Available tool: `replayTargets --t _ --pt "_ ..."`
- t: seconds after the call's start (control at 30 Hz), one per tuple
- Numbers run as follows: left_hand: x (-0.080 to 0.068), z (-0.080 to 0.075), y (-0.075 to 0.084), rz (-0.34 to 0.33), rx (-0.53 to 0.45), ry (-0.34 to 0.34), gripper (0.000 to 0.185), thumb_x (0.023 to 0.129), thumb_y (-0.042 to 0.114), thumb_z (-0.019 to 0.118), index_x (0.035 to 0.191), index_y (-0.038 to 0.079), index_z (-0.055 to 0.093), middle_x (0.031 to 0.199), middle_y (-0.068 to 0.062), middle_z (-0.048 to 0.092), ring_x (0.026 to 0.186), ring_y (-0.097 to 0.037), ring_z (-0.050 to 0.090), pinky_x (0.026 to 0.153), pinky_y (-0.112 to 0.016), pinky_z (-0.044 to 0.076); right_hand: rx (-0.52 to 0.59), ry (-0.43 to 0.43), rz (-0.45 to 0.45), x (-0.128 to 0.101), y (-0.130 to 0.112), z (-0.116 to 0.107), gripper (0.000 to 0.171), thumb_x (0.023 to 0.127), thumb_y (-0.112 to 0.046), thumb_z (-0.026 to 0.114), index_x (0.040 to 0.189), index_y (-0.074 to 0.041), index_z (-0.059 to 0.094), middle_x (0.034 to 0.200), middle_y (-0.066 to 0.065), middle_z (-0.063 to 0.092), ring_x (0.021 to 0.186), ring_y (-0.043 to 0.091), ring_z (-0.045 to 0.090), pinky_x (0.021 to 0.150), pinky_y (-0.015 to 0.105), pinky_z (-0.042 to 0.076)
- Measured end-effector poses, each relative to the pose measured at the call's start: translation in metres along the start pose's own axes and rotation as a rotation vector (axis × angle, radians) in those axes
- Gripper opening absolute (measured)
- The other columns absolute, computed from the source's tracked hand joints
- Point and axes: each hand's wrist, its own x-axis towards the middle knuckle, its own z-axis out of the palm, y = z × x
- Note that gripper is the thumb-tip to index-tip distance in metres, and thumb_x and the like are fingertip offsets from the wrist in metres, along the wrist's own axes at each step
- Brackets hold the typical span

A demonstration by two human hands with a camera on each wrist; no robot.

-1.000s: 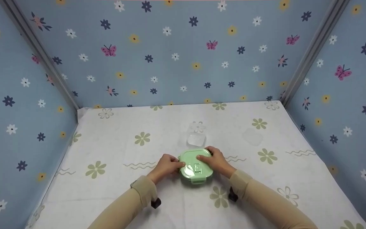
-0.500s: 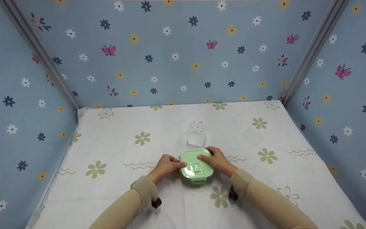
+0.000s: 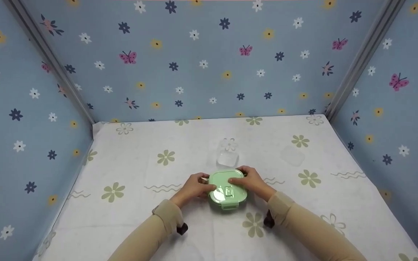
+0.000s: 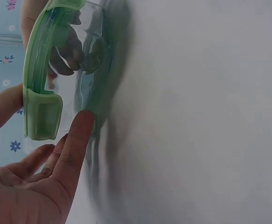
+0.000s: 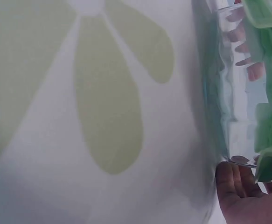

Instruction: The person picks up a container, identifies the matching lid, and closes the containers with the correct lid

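Note:
A clear glass food container (image 4: 91, 60) with a light green snap-on lid (image 3: 220, 178) sits on the cloth between both hands. My left hand (image 3: 193, 187) holds its left side, thumb at the lid's edge. In the left wrist view, the index fingertip (image 4: 83, 122) touches the glass low down, beside a green side latch (image 4: 43, 114) that hangs down. My right hand (image 3: 255, 183) grips the right side, thumb on top of the lid, other fingers around the far right corner. The front latch (image 3: 230, 206) points toward me; whether it is fastened cannot be told.
Just behind the container stands a small transparent box (image 3: 228, 158). A flat, translucent rounded piece (image 3: 292, 156) lies farther right. White flowered cloth (image 3: 129, 217) covers the table, and blue patterned walls (image 3: 209, 54) enclose it at the back and sides.
The left fingers have shifted slightly forward and spread along the container's left side. My right hand keeps its hold. The whole head view has moved a little sideways.

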Motion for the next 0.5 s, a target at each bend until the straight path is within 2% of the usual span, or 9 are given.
replayTargets --t 0.17,0.4,0.5 --pt "0.003 0.000 -0.002 0.047 -0.022 -0.008 0.067 0.091 0.020 0.085 0.147 -0.005 0.058 0.128 -0.021 0.066 0.099 -0.024 0.071 0.084 -0.043 0.068 0.008 0.001 0.009 -0.006 -0.001 -0.004 0.065 0.087 -0.028 0.092 0.140 -0.001 0.066 0.128 0.015 0.071 0.116 0.027 0.063 0.097 0.039 0.055" --pt "0.001 0.002 0.000 0.049 0.009 -0.004 0.077 0.088 0.024 0.089 0.152 -0.002 0.055 0.136 -0.022 0.064 0.113 -0.030 0.069 0.085 -0.040 0.067 0.004 -0.002 0.008 -0.011 0.000 -0.011 0.072 0.087 -0.022 0.092 0.148 0.000 0.061 0.135 0.022 0.069 0.124 0.036 0.065 0.105 0.050 0.056" --pt "0.002 0.004 0.000 0.051 0.004 -0.004 0.082 0.085 0.022 0.090 0.155 0.000 0.053 0.138 -0.022 0.063 0.117 -0.031 0.067 0.087 -0.040 0.067 0.003 -0.006 0.011 -0.013 0.002 -0.015 0.072 0.087 -0.022 0.092 0.149 -0.003 0.061 0.135 0.022 0.068 0.124 0.037 0.066 0.105 0.050 0.057"
